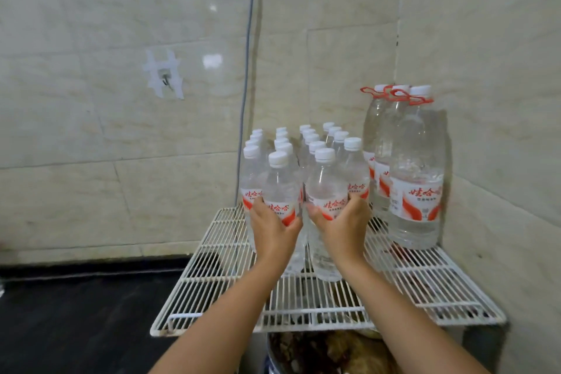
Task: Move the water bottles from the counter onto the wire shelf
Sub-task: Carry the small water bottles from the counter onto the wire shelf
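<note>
A white wire shelf (425, 288) stands in the tiled corner. Several small clear water bottles with white caps and red-and-white labels stand on it in rows. My left hand (271, 229) grips the front bottle (280, 185) of the second row from the left. My right hand (343, 226) grips the front bottle (326, 182) of the row next to it. Both held bottles stand upright with their bases on the wires. The counter is the black surface (76, 313) at lower left; no bottles show on it.
Three large water jugs (416, 176) with red carry handles stand at the shelf's back right, against the tiled wall (501, 100). Bare wire lies at the shelf's front and left. A pot with brownish contents (328, 352) sits under the shelf. A grey cable (247, 55) runs down the corner.
</note>
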`<state>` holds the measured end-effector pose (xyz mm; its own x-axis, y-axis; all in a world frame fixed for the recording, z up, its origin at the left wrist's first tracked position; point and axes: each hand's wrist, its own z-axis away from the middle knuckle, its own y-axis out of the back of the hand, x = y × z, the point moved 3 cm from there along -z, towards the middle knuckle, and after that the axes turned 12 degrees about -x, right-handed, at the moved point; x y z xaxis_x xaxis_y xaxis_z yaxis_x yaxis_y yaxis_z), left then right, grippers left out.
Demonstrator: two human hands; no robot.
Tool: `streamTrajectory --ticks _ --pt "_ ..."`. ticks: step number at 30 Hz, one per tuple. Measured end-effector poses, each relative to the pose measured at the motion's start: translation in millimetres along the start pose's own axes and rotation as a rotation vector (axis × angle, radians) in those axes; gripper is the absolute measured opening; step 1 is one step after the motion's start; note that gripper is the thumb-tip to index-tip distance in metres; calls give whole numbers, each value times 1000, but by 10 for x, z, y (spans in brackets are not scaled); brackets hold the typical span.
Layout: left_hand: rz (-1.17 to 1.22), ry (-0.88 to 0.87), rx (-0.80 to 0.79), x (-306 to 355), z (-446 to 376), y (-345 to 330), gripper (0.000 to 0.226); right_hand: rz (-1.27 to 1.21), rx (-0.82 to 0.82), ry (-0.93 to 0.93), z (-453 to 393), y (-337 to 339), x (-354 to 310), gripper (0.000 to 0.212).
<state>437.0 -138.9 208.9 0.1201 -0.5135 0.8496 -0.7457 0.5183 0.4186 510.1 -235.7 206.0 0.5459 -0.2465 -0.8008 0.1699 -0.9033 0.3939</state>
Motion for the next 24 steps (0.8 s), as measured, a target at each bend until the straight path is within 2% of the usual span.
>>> streamTrajectory --ticks 5,9,11,18,24 --pt "-104 -46 -86 -53 -44 25 86 6 -91 33 70 52 66 69" --pt "-158 -115 -314 -211 28 113 106 97 -325 41 185 116 118 87" --pt "-171 -145 -364 -281 32 117 114 128 -385 15 232 94 121 95" --pt "-187 -229 -332 -238 40 79 107 242 -155 24 314 -48 34 90" --pt "-287 -257 -279 -308 71 19 97 247 -155 2 288 -71 62 90"
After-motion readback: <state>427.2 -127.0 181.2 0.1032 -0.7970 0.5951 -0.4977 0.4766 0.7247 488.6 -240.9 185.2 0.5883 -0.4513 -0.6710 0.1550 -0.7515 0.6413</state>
